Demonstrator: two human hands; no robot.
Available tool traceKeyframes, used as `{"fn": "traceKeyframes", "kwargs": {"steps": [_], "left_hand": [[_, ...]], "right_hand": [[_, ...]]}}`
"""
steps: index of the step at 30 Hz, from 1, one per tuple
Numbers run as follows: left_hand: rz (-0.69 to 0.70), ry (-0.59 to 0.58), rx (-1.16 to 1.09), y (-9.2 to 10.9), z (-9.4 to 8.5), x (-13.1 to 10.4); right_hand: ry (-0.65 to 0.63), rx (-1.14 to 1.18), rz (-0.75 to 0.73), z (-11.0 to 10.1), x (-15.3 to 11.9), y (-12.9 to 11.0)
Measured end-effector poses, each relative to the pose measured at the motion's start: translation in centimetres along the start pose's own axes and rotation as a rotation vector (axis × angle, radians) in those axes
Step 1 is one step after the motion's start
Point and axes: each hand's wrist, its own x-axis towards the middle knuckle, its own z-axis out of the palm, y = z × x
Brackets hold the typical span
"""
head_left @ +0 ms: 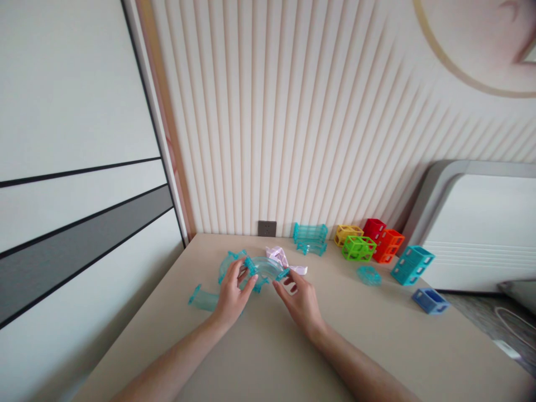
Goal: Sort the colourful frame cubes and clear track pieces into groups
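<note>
Between my two hands is a curved, see-through teal track piece (268, 268). My left hand (234, 290) is closed on its left end, and my right hand (298, 295) pinches its right end. Another curved teal piece (226, 269) lies on the table behind my left hand, partly covered by it. A straight teal track piece (204, 300) rests to the left, its right part hidden by my left hand. Pale purple pieces (277, 255) lie just beyond the held track.
Near the wall stand straight teal tracks (310, 234). Farther right are yellow (347, 233), green (358, 248), red (372, 229), orange (388, 245), teal (412, 265) and blue (430, 301) open-frame blocks. A round teal piece (369, 275) lies on the table (268, 357). A wall socket (267, 228) sits behind.
</note>
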Motion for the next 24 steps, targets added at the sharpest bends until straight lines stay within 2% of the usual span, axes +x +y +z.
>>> {"fn": "traceKeyframes", "kwargs": {"steps": [16,24], "left_hand": [[-0.040,-0.003,-0.058,0.42,-0.37,0.31],[-0.067,0.036,-0.099,-0.03,-0.33,0.21]], "right_hand": [[0.098,0.121,-0.010,-0.24,0.24,0.15],[0.084,0.140,-0.047,-0.11,0.29,0.74]]}}
